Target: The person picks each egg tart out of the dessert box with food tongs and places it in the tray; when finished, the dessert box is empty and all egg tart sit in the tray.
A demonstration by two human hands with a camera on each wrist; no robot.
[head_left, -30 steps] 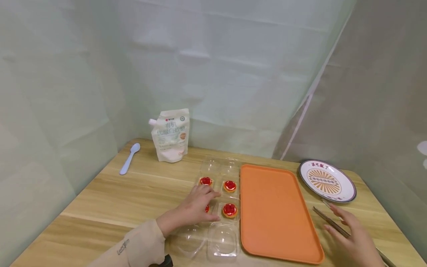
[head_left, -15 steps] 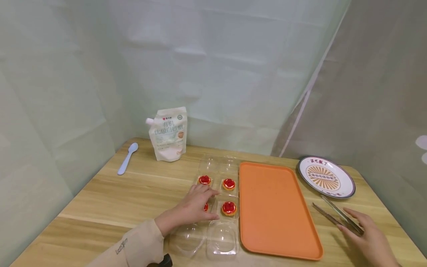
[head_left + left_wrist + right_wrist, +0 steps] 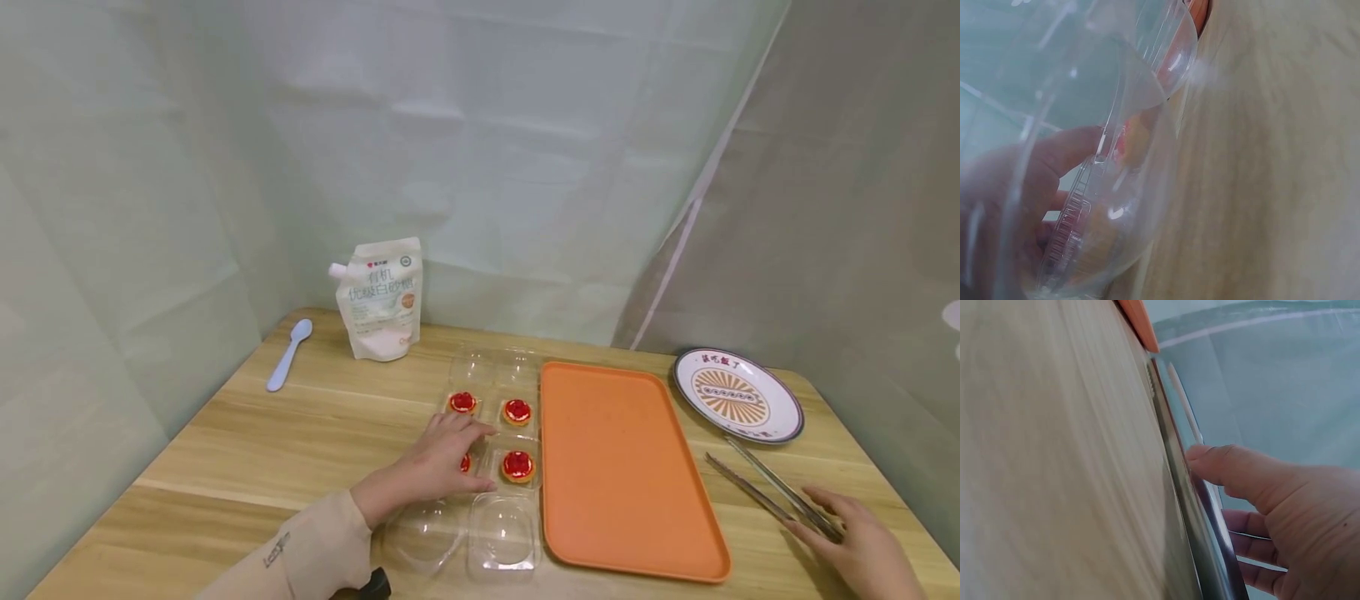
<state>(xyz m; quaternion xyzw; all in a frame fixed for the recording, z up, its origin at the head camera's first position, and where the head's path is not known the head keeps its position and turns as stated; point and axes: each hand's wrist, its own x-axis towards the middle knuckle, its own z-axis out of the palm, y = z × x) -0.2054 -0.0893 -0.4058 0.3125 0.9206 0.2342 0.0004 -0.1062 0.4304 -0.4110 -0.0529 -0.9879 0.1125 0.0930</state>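
Several small red-topped tarts [image 3: 518, 467] sit in clear plastic clamshell containers [image 3: 504, 533] whose lids lie open. My left hand [image 3: 438, 458] rests over the left-hand container, fingers and thumb spread above a tart that it partly hides. In the left wrist view, a clear plastic wall [image 3: 1147, 156] stands in front of the fingers. Metal tongs [image 3: 780, 485] lie on the table, right of the orange tray. My right hand [image 3: 862, 542] is at their rear end, thumb on one side and fingers on the other. Its thumb [image 3: 1210, 461] appears to touch the tongs' edge.
An orange tray [image 3: 622, 467] lies between the containers and the tongs. A patterned plate [image 3: 738, 396] stands at the back right. Further left are a white spouted pouch [image 3: 380, 300] and a pale blue spoon [image 3: 287, 358]. Curtains hang behind the table [image 3: 337, 433].
My right hand has moved back along the tongs toward their rear end, with its fingers nearer to them. The tongs still lie on the table. My left hand has stayed in place.
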